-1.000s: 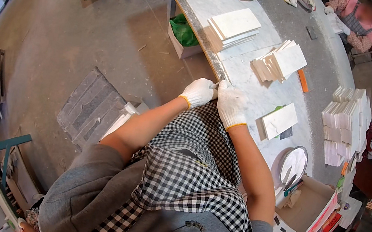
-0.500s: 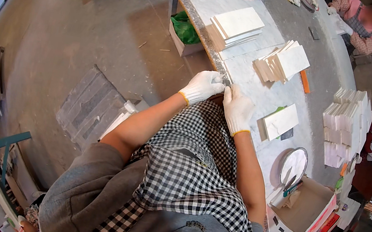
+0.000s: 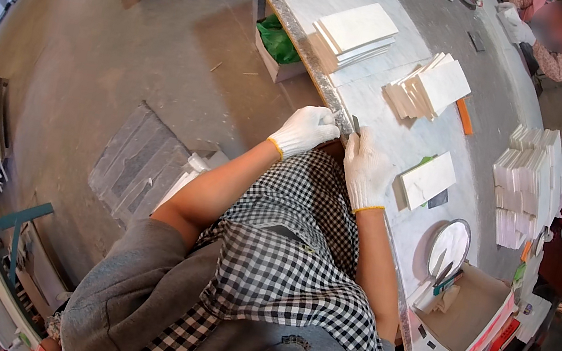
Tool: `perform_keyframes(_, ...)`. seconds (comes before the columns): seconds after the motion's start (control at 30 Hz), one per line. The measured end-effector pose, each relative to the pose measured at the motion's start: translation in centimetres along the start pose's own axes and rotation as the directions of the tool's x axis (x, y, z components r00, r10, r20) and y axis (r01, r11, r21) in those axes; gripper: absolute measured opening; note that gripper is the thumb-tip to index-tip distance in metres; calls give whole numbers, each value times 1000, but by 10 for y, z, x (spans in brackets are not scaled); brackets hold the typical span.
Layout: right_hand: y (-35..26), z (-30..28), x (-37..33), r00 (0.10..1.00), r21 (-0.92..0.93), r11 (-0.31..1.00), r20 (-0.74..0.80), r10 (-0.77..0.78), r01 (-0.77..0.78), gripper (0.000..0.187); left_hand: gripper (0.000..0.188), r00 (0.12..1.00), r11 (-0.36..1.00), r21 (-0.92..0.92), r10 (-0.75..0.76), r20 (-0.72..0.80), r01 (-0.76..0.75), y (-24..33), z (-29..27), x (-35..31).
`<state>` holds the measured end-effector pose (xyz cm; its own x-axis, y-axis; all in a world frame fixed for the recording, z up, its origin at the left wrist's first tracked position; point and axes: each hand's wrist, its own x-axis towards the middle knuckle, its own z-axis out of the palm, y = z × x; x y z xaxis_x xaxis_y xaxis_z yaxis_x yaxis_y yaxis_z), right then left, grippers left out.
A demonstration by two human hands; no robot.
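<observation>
Both hands wear white knitted gloves with yellow cuffs, close to the table's front edge (image 3: 297, 33). My left hand (image 3: 306, 134) is closed with curled fingers right at that edge; whatever it may grip is hidden by the fingers. Just to its right, my right hand (image 3: 369, 169) pinches a small dark flat piece (image 3: 356, 124) that sticks up past its fingertips. A single white tile (image 3: 429, 179) lies to the right of it, with bits of green and dark grey showing from underneath. Farther off stand a fanned stack of white tiles (image 3: 429, 89) and a neater tile stack (image 3: 355, 32).
An orange strip (image 3: 465, 117) lies beside the fanned stack. Tall tile stacks (image 3: 526, 187) stand at the right. Nearer are a round white dish (image 3: 450, 245) with tools and an open cardboard box (image 3: 462, 317). Under the table sits a bin with a green bag (image 3: 278, 40). A co-worker (image 3: 552, 42) is across the table.
My right hand has shifted slightly right, away from my left, and the dark flat piece now shows at its fingertips. My left hand stays nearly in place.
</observation>
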<state>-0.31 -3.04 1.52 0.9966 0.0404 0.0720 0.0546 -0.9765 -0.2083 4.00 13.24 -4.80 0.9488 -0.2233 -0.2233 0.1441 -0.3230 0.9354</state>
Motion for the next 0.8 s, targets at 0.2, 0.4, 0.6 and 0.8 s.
perform_keyframes(0.2, 16, 5, 5, 989, -28, 997, -133, -72, 69, 18, 37, 996, 994, 99, -57, 66, 51, 26, -3, 4)
perform_keyframes(0.4, 17, 7, 6, 994, 210, 977, -103, 47, -24, 23, 45, 977, 962, 254, -139, 159, 96, 41, -3, -7)
perform_keyframes(0.6, 27, 10, 7, 982, 427, 885, 45, 182, -183, 29, 43, 993, 920, 392, -36, 113, -12, 30, 4, -3)
perform_keyframes(0.8, 19, 5, 14, 961, 478, 834, 160, 224, -274, 32, 42, 994, 927, 375, -57, 91, 19, 16, 12, 10)
